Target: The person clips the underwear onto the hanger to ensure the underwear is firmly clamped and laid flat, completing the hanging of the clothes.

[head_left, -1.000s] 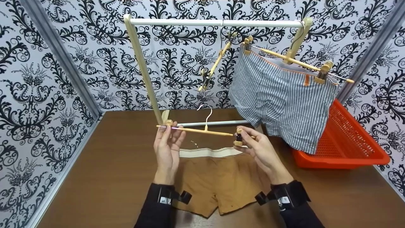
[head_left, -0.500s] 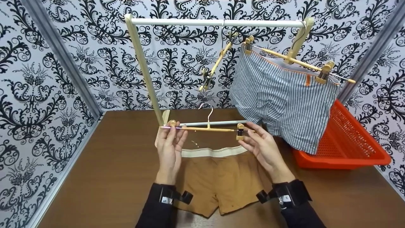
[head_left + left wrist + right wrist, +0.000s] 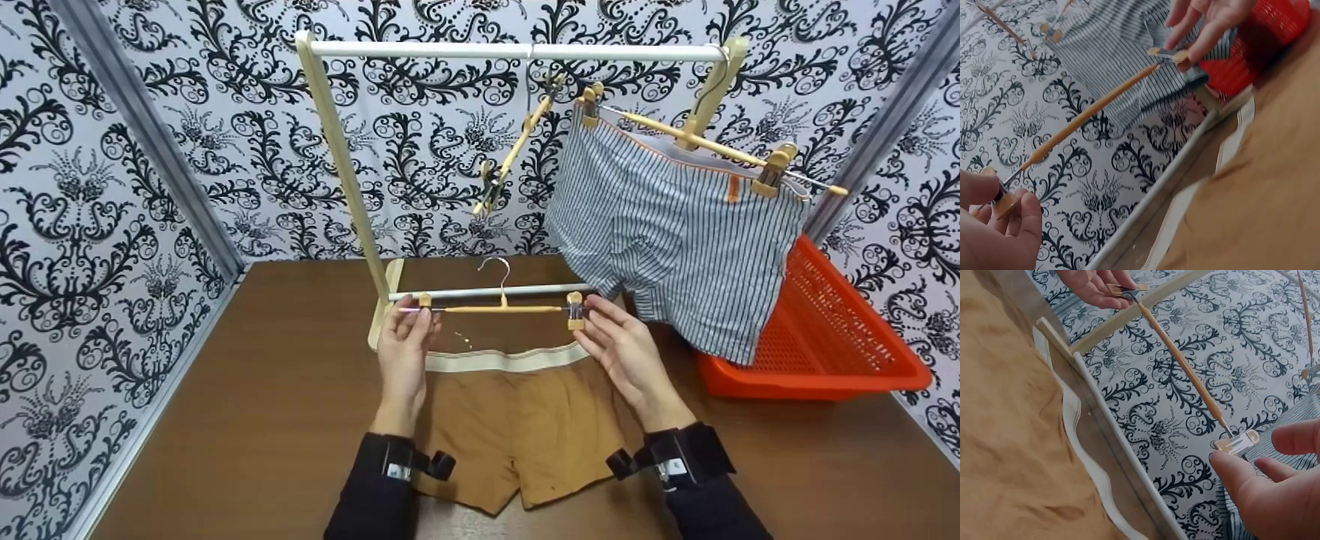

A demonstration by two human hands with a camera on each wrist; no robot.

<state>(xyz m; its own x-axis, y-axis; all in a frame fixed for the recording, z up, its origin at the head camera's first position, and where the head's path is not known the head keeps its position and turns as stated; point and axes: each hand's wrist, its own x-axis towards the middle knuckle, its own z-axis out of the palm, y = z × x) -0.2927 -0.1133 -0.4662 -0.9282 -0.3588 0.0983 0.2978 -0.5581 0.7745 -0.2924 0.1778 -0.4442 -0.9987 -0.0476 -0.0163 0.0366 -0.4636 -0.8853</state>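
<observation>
A thin wooden clip hanger [image 3: 504,309] with a metal hook is raised level over the table. At its left end my left hand [image 3: 405,352] pinches the clip between thumb and fingers, seen close in the left wrist view. My right hand [image 3: 626,352] is at the other end, fingers fairly straight and spread around the right clip [image 3: 575,311]; a fingertip seems to touch that clip in the right wrist view. Below and nearer lie brown shorts [image 3: 517,427] with a white waistband, flat on the table and not clipped to the hanger.
A rack [image 3: 420,50] stands behind, with an empty clip hanger [image 3: 521,146] on its bar. Striped shorts [image 3: 675,232] hang from another at the right, partly over a red basket [image 3: 825,382]. Patterned walls enclose the brown table [image 3: 247,420].
The hanger has shifted slightly right and levelled out. My right hand has loosened from a pinch on the right clip to spread fingers; my left keeps its pinch.
</observation>
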